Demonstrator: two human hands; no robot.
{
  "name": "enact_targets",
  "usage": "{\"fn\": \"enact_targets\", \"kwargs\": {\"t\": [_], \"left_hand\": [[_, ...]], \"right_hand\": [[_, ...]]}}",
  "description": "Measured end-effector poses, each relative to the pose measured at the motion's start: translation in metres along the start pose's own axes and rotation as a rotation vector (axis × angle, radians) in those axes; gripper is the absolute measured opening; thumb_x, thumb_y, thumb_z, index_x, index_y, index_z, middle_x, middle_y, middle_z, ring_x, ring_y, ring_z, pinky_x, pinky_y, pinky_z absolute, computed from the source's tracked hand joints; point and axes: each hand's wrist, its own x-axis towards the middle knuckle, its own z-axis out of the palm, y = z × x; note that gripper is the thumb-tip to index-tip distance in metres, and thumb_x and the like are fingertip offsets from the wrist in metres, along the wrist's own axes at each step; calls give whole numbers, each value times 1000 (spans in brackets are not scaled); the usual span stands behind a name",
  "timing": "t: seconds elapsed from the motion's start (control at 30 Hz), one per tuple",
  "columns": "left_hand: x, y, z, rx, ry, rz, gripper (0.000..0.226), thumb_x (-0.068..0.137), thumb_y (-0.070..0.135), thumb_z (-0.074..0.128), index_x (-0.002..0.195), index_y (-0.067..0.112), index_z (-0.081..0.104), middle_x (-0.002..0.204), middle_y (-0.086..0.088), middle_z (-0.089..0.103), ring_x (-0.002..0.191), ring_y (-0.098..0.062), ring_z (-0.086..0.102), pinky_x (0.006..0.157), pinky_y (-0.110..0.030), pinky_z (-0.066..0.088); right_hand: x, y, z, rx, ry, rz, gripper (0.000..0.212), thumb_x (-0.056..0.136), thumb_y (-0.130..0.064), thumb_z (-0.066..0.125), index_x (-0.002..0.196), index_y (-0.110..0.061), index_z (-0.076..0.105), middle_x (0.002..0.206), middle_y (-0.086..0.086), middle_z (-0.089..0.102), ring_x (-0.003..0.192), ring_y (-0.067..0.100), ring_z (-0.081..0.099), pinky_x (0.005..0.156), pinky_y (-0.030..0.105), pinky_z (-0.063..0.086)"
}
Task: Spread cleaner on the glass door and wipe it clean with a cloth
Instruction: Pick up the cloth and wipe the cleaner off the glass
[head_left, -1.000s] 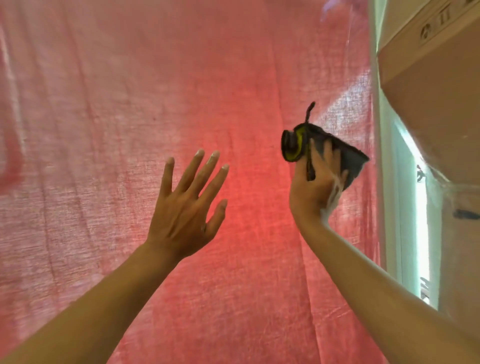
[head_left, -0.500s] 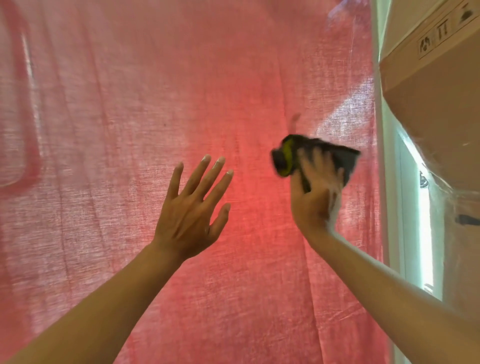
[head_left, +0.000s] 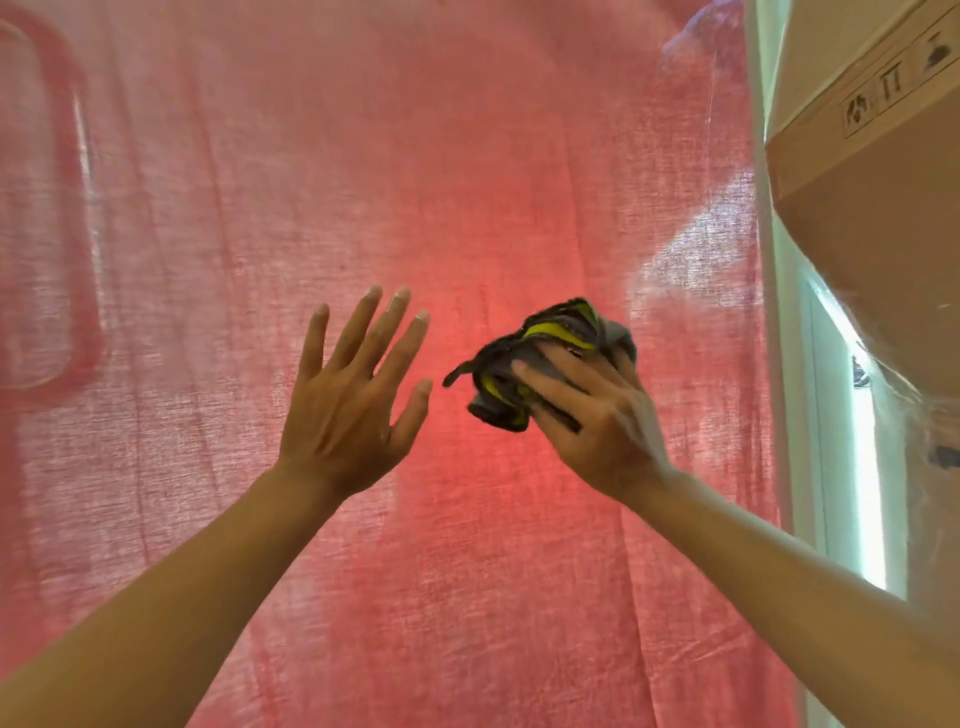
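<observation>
Glass door (head_left: 467, 156) fills nearly the whole view, with a red curtain (head_left: 218, 519) showing through it and a white frame (head_left: 779, 364) at its right edge, beside a cardboard box (head_left: 872, 218). Against the pane's middle the right hand (head_left: 597, 415) presses a bunched grey-and-yellow cloth (head_left: 524, 364), fingers laid over it and curling onto it; the wad's long axis tilts from lower left to upper right, a dark strand trailing left. Just beside it the left hand (head_left: 348, 405) is raised with fingers spread straight, holding nothing; whether it touches the pane I cannot tell.
</observation>
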Motion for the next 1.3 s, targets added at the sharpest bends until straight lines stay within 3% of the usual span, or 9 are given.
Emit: {"fn": "enact_targets", "kwargs": {"t": [0.07, 0.17, 0.23, 0.43, 0.63, 0.83, 1.07, 1.23, 1.3], "left_hand": [[0, 0, 0, -1, -7, -1, 59, 107, 40, 39, 158, 9, 41, 170, -11, 26, 159, -30, 19, 127, -62, 12], [-2, 0, 1, -9, -14, -6, 60, 107, 40, 39, 159, 10, 39, 170, -10, 25, 160, -29, 18, 127, -62, 11], [-1, -1, 1, -7, -18, -1, 60, 108, 40, 39, 159, 10, 38, 170, -10, 25, 160, -29, 17, 127, -62, 11], [-2, -1, 0, -6, 17, 5, 56, 107, 38, 41, 155, 7, 45, 169, -12, 29, 158, -31, 22, 126, -63, 15], [-3, -3, 0, -10, -6, 5, 60, 107, 39, 41, 159, 9, 39, 170, -11, 26, 159, -30, 19, 126, -63, 15], [-6, -3, 0, -27, 15, 11, 59, 107, 39, 40, 158, 8, 41, 169, -12, 28, 158, -31, 22, 126, -63, 17], [-6, -12, -6, -42, -5, 14, 60, 107, 39, 41, 158, 7, 40, 170, -11, 26, 159, -29, 19, 127, -61, 15], [-10, -47, -17, 11, 11, -36, 61, 107, 39, 38, 159, 7, 37, 170, -11, 26, 159, -29, 19, 127, -61, 15], [-13, -52, -18, 19, 13, -20, 61, 107, 39, 38, 158, 7, 39, 170, -12, 27, 159, -30, 20, 127, -60, 15]], "right_hand": [[10, 14, 1, -12, 97, 145, 30, 100, -24, 62, 128, -19, 73, 136, 11, 67, 122, 33, 65, 108, 52, 46], [46, 20, 6, -4, 394, 953, 38, 100, -30, 53, 133, -23, 69, 152, 5, 55, 146, 25, 44, 125, 52, 22], [66, 1, 12, 15, 421, 1122, 38, 99, -30, 52, 133, -25, 70, 155, 3, 52, 151, 23, 36, 127, 51, 14], [27, -17, 16, 3, 57, 12, 30, 99, -24, 65, 127, -19, 74, 136, 6, 67, 121, 31, 65, 108, 56, 44], [87, 7, 16, 19, 374, 1014, 39, 99, -32, 52, 131, -22, 72, 153, 3, 53, 149, 23, 39, 126, 55, 18], [50, -15, 17, 11, -3, -135, 28, 100, -24, 64, 126, -19, 74, 139, 6, 65, 128, 31, 62, 110, 56, 41], [117, -10, 34, 6, 334, 844, 40, 97, -33, 54, 133, -27, 69, 152, 0, 55, 148, 24, 41, 126, 50, 17], [72, -48, 36, 29, 13, -163, 29, 100, -26, 62, 126, -21, 74, 139, 5, 66, 127, 34, 61, 111, 57, 39], [76, -40, 31, 48, -25, -280, 26, 102, -26, 63, 124, -19, 75, 136, 4, 68, 120, 32, 66, 103, 55, 45]]}}
